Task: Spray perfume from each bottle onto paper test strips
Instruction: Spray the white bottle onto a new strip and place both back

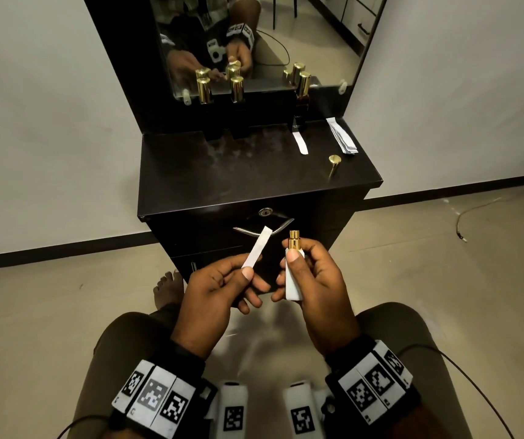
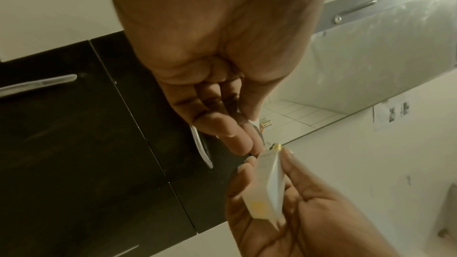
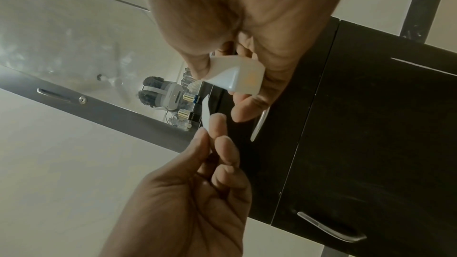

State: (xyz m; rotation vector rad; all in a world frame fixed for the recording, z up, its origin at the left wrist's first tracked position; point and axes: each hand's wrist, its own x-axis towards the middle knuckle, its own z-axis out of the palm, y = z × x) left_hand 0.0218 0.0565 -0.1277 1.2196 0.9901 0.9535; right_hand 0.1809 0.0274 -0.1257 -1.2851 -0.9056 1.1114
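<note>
My right hand [image 1: 305, 274] grips a white perfume bottle [image 1: 293, 280] upright, its gold spray nozzle [image 1: 293, 239] uncapped and my forefinger near the top. The same bottle [image 3: 237, 77] fills the right wrist view and shows as a white bottle [image 2: 264, 189] in the left wrist view. My left hand [image 1: 238, 280] pinches the lower end of a white paper test strip [image 1: 258, 247], which slants up toward the nozzle. Both hands hover in front of the black dresser [image 1: 222, 191]. Three dark bottles with gold caps [image 1: 204, 90] [image 1: 237, 89] [image 1: 302, 96] stand at the mirror.
On the dresser top lie a single strip [image 1: 300, 142], a stack of strips [image 1: 342, 135] and a loose gold cap [image 1: 333, 164] at the right. A drawer handle [image 1: 264, 226] sits just behind the hands. My knees and a bare foot [image 1: 168, 288] are below.
</note>
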